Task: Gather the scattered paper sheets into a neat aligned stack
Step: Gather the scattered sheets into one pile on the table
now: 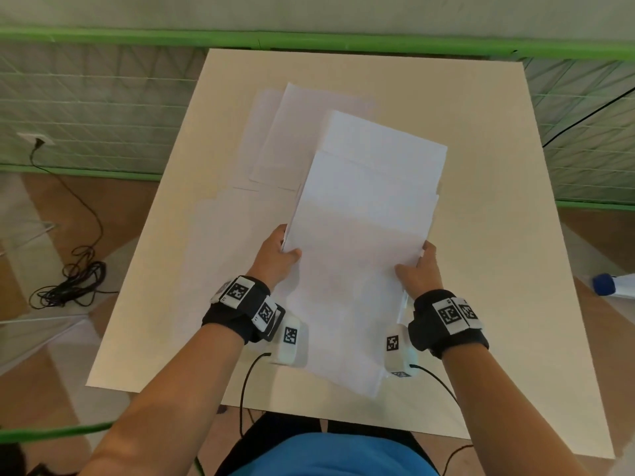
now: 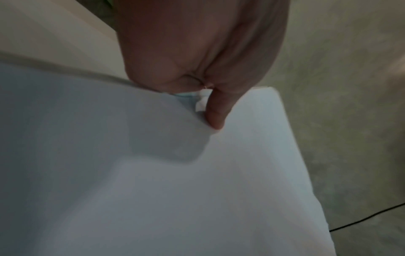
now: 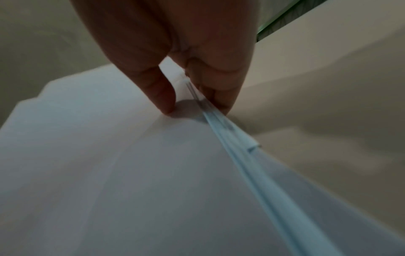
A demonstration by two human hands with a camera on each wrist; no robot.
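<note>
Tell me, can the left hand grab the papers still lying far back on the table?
Probably not yet. The left hand is busy gripping the held stack with the right hand; nothing blocks the loose sheets themselves.

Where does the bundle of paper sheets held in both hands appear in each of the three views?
Head: bundle of paper sheets in the centre, between both hands.
Left wrist: lower left and middle, under the thumb.
Right wrist: lower left and middle, edges fanned.
Shared landmark: the beige table.

The paper sheets look smooth, matt and white. The table has a matt cream top. Black cloth wrist straps look soft.
</note>
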